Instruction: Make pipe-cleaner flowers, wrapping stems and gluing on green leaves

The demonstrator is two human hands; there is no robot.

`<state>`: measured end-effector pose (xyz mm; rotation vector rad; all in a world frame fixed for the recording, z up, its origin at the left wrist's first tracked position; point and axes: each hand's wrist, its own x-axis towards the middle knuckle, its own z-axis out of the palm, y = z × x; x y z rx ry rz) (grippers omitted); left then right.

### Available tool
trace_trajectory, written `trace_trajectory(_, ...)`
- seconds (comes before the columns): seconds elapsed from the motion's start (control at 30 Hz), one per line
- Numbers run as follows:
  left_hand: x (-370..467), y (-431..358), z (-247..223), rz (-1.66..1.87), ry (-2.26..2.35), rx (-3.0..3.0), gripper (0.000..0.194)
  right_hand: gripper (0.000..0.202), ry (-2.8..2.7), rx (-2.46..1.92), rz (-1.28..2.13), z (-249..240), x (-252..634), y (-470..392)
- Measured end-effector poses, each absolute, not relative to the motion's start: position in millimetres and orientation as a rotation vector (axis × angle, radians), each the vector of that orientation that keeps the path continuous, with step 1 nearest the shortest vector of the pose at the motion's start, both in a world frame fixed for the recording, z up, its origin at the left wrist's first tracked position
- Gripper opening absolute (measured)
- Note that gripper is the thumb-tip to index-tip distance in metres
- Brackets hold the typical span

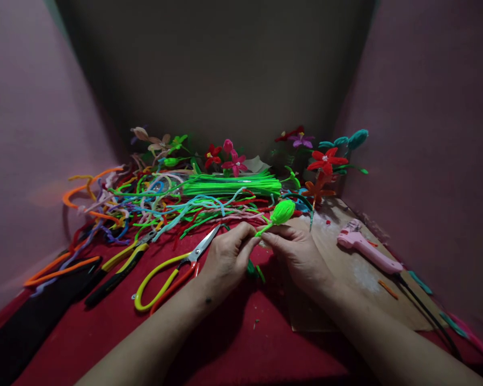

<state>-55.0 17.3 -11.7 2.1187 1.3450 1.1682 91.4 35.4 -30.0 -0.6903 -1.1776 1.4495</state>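
Note:
A bright green fuzzy bud on a short green stem is held up between my two hands, tilted toward the upper right. My left hand pinches the lower end of the stem between thumb and bent fingers. Close beside it, my right hand has its thumb and fingers closed on the same stem just below the bud. Scissors with one yellow and one red handle lie left of my left hand. Under the hands, small green pieces rest on the red cloth.
Pliers lie at the left on the red cloth. Loose coloured stems and a green bundle are piled behind. Fuzzy flowers stand at the back. A pink glue gun with a cord rests on a brown board at the right.

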Motion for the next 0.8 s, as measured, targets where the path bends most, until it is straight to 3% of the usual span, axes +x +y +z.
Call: trace_trajectory(0.8,-57.5,19.5,-14.2,1.107,1.412,2.269,0.015,0.015,-1.133,-0.787,1.618,-22.7,92.9,34.3)
